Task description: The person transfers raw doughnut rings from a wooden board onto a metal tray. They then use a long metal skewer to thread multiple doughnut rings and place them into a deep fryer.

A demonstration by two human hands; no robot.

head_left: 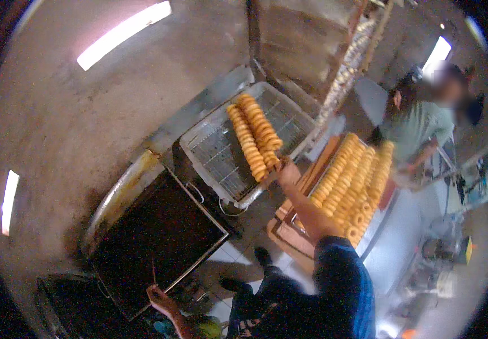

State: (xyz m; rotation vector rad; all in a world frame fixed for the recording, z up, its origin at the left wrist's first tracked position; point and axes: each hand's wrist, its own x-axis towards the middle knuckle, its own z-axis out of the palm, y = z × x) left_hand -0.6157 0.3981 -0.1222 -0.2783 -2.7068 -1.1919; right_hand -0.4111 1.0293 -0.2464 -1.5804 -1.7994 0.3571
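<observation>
My left hand (163,299) is closed around a thin stick (154,271) that points up over the near edge of a dark, wide vat (159,237). My right arm reaches forward, and my right hand (287,173) is closed at the near end of long rows of golden ring doughnuts (248,141). These rows lie side by side, slanting over a metal tray with a wire rack (199,161). Whatever runs through the doughnuts is hidden, and my fingers are partly blurred.
On the right, a second tray of ring doughnuts (340,183) stands in several rows on a table (408,220). Beyond it, a person in a light green shirt (419,127) stands at the far right. A foil-wrapped pipe (348,70) slants down behind the racked tray.
</observation>
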